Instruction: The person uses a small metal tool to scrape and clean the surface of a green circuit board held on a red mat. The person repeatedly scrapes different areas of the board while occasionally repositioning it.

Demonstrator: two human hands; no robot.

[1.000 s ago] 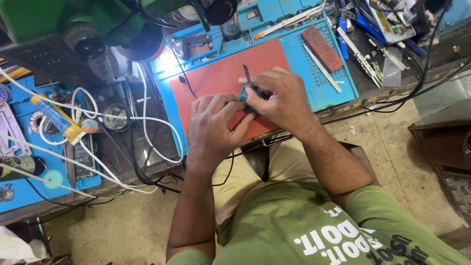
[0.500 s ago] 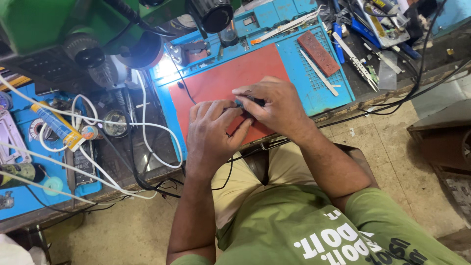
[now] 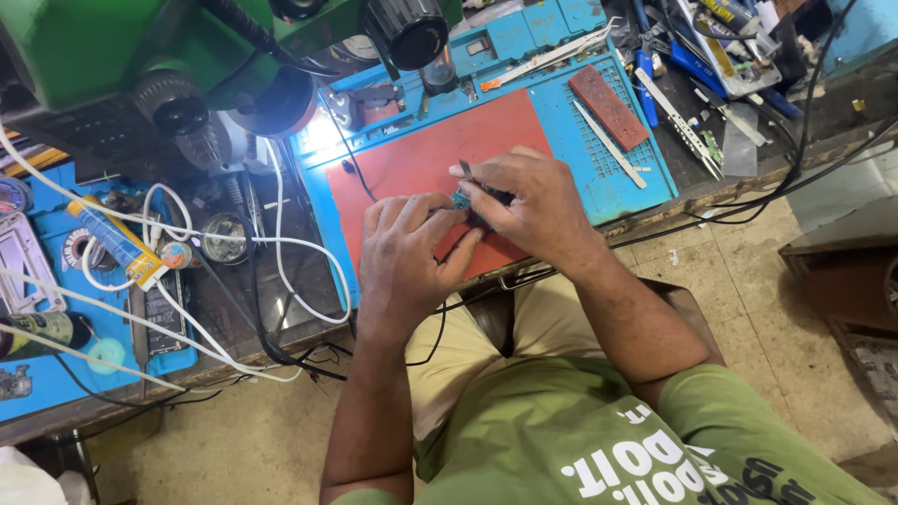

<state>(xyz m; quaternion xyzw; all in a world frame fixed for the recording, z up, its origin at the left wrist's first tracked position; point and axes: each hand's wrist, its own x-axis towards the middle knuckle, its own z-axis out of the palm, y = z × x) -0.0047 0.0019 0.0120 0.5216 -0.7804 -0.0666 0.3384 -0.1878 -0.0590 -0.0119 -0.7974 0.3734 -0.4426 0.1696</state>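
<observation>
Both grips clamped together on a small teal part over the red mat, right hand lowered since before, dark tweezers now mostly hidden, left hand curled beneath, bench cluttered.

Light is even and fairly bright, with one strong glare spot at the far left corner of the red mat, where a lamp washes the blue surface white. Shadows stay soft under both hands. Focus is sharp centrally; the frame edges bend and soften slightly
</observation>
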